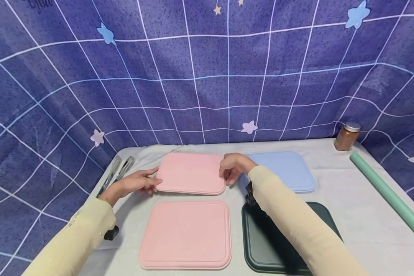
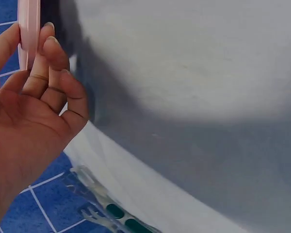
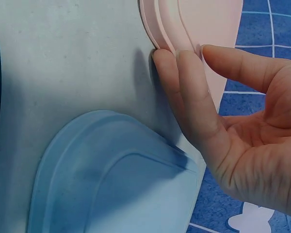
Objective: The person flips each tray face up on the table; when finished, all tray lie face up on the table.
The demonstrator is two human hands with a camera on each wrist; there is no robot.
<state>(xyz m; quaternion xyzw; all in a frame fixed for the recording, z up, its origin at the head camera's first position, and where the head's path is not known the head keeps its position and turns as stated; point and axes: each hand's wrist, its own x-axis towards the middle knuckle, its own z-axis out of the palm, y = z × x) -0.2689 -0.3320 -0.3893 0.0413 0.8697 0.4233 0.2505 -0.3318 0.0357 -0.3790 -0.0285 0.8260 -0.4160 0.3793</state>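
Both hands hold a pink rounded rectangular board (image 1: 191, 173) with a rimmed edge, slightly above the white cloth. My left hand (image 1: 139, 181) pinches its left edge between thumb and fingers; the left wrist view shows that edge (image 2: 29, 31) side-on. On the board's right edge, my right hand (image 1: 235, 167) has thumb and fingertips pinching near a corner. A second pink board (image 1: 186, 234) lies flat in front of it. To the right lies a light blue board (image 1: 286, 170), partly hidden behind the right hand and sleeve. A dark green board (image 1: 262, 245) lies under the right forearm.
Metal utensils (image 1: 122, 168) lie at the table's left edge; the left wrist view shows their green handles (image 2: 115, 211). A brown-filled jar (image 1: 347, 137) stands at the back right, near a long green roll (image 1: 386, 191). A blue gridded curtain (image 1: 207, 76) hangs behind the table.
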